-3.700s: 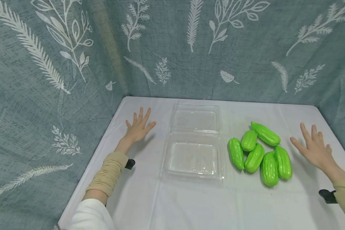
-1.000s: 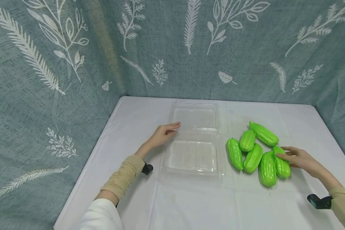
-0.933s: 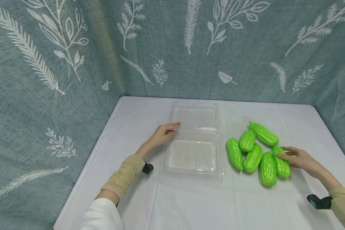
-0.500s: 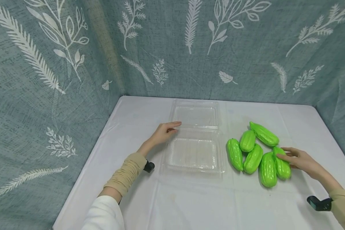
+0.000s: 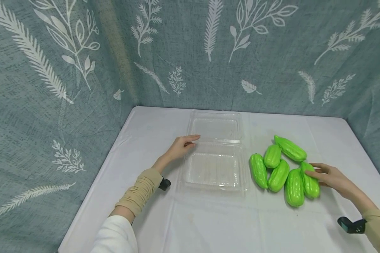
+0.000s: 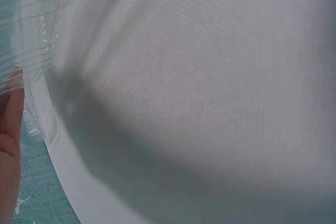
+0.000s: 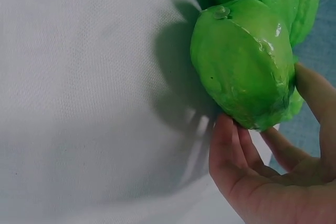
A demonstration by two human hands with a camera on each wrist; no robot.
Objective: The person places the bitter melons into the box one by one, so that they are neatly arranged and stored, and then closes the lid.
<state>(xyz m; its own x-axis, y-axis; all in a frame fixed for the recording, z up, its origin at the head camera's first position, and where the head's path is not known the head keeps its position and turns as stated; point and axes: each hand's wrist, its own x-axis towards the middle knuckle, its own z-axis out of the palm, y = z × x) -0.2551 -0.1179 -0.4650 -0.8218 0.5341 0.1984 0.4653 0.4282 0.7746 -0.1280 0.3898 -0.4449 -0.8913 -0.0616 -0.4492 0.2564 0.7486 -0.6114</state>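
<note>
In the head view, my left hand (image 5: 178, 147) pinches the left edge of a clear plastic clamshell container (image 5: 181, 175), near its hinge. The container lies unfolded on the table, lid half (image 5: 215, 128) at the back. The left wrist view catches only part of that hand (image 6: 9, 145), its fingertip behind the ribbed plastic (image 6: 37, 35). My right hand (image 5: 334, 177) holds the rightmost bright green bitter melon (image 5: 311, 184), thumb on one side and fingers on the other. In the right wrist view this bitter melon (image 7: 241, 61) shows its stem end, with the hand (image 7: 278, 177) around its far side.
Several more green bitter melons (image 5: 294, 188) lie grouped between the container and my right hand, one against the held one. A white cloth covers the table (image 5: 215, 225). A blue-grey leaf-patterned curtain (image 5: 190, 45) hangs behind and at both sides.
Since the oldest frame both spread hands have come inward, the left to the container, the right to the rightmost bitter melon. Over the last second the container shifts slightly; the hands barely move.
</note>
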